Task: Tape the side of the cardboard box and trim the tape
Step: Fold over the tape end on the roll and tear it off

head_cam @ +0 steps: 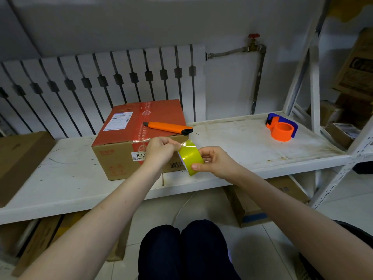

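Before the near side of the cardboard box (pixel 129 150), which sits on a white shelf (pixel 232 142), the right hand (pixel 216 160) grips a yellow-green roll of tape (pixel 190 158) by its rim, while the left hand (pixel 161 149) pinches the tape's free end just by the box's upper front edge. On top of the box lies an orange utility knife (pixel 168 127), and well to the box's right an orange-and-blue tape dispenser (pixel 282 130) rests on the shelf.
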The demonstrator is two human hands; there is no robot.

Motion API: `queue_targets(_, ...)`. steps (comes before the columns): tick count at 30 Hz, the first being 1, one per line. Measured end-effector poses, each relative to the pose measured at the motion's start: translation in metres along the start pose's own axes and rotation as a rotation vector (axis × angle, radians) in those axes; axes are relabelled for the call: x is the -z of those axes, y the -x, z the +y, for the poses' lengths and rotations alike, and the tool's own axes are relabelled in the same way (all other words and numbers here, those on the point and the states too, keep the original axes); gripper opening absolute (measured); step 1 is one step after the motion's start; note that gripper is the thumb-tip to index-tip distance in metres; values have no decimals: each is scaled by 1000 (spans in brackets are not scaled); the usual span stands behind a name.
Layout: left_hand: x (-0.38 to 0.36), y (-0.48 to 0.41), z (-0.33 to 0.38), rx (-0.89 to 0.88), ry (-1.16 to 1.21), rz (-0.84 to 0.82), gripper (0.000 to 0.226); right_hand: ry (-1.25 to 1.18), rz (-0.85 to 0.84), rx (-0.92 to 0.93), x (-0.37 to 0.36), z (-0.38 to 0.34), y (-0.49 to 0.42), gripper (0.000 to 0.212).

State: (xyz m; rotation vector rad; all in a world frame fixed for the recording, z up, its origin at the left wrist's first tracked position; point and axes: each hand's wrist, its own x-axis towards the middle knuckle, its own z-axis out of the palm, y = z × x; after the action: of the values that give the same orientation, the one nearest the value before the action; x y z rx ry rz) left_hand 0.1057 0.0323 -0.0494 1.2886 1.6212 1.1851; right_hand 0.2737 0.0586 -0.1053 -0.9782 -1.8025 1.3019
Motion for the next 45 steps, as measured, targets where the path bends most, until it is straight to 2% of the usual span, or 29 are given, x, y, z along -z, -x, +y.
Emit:
queue_targets(3, -6, 1, -1, 4, -8, 40, 7, 22, 14, 40, 2, 0, 2, 25)
queue_targets(7, -11, -1, -4, 83, 75, 79, 27, 7, 45, 97, 5, 5, 4, 23)
queue_targets(12, -26, 3, -2, 266, 245, -154, 9, 2, 114, 152, 10, 14, 7, 21)
queue_targets(14, -33, 2, 0, 253, 262, -160, 9, -51, 123, 126, 14, 13, 8, 17)
queue_targets(16, -40, 1, 0, 236, 254, -155, 11, -103, 164, 65, 17, 8, 7, 2)
queue_targets(19, -53, 2, -4, 220, 223, -190, 14, -8, 298, 29, 23, 5, 0, 28)
queue_targets(21, -60, 0, -6, 210, 205, -210, 11, -2, 360, 18, 26, 5, -1, 37)
queue_targets(27, -78, -11, -6, 220, 198, -231, 16, -108, 447, -99, 42, 15, 7, 38)
queue_targets(30, -90, -17, -5, 226, 263, -240, 14, 76, 443, -22, 53, 30, 14, 40)
queue_targets(33, -107, -23, -1, 260, 277, -252, 9, 178, 491, 18, 68, 42, 14, 18)
queue_targets(37, -131, -37, 2, 296, 102, -220, 15, 230, 565, -54, 90, 65, 8, 11)
queue_targets(41, -146, -56, 3, 185, -72, -217, 13, 418, 677, -154, 120, 93, -1, 9)
queue_targets(43, -155, -65, 8, 117, -132, -222, 34, 491, 725, -188, 138, 99, -12, 12)
queue_targets(45, -165, -76, 18, 41, -175, -221, 40, 561, 767, -234, 157, 106, -28, 15)
